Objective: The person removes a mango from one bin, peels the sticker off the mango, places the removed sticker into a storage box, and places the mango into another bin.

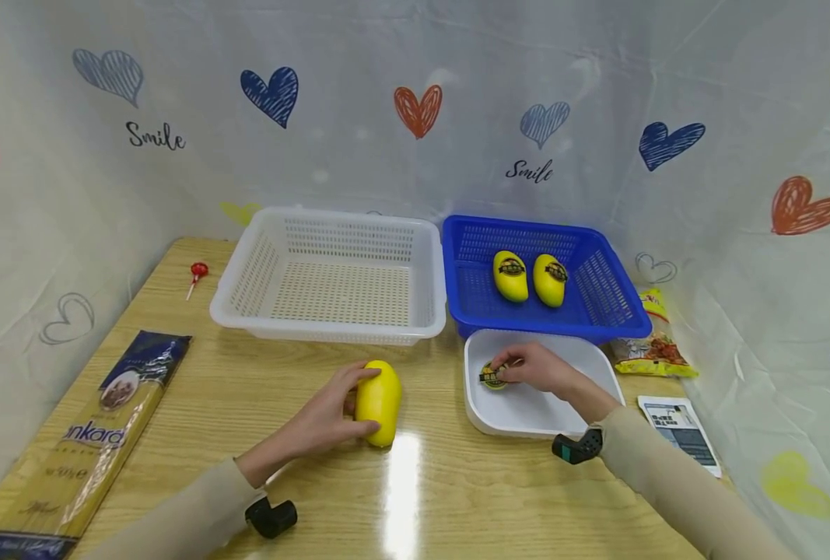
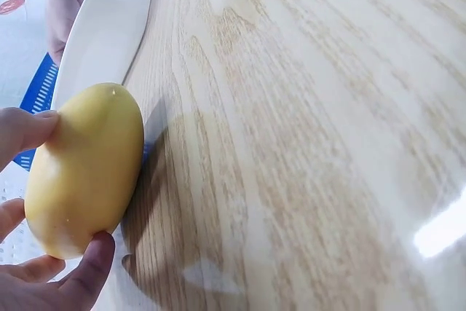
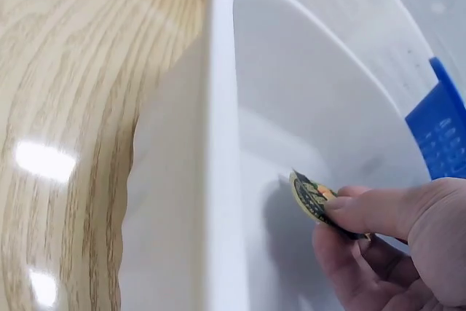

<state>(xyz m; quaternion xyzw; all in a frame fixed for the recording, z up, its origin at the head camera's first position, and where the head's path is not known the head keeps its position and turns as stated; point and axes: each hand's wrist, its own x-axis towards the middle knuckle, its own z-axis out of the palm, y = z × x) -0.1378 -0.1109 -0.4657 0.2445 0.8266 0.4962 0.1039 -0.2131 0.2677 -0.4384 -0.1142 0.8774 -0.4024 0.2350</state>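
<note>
A plain yellow mango (image 1: 378, 404), with no label on the side that shows, is gripped by my left hand (image 1: 322, 416) low over the table. In the left wrist view, thumb and fingers spread around the mango (image 2: 87, 169). My right hand (image 1: 542, 368) reaches into the white plastic tub (image 1: 537, 424). Between thumb and fingertips it pinches a round black-and-gold label sticker (image 3: 312, 196), just above the tub's floor. Two mangoes (image 1: 510, 277) bearing similar black labels lie in the blue basket (image 1: 457, 303) behind the tub.
A white basket (image 1: 327, 330) stands left of the blue one. At the left lie a spaghetti packet (image 1: 92, 447) and a red lollipop (image 1: 199, 270). On the right are a yellow snack bag (image 1: 656, 362) and a white-and-dark packet (image 1: 679, 432). A printed curtain (image 1: 358, 163) rises behind.
</note>
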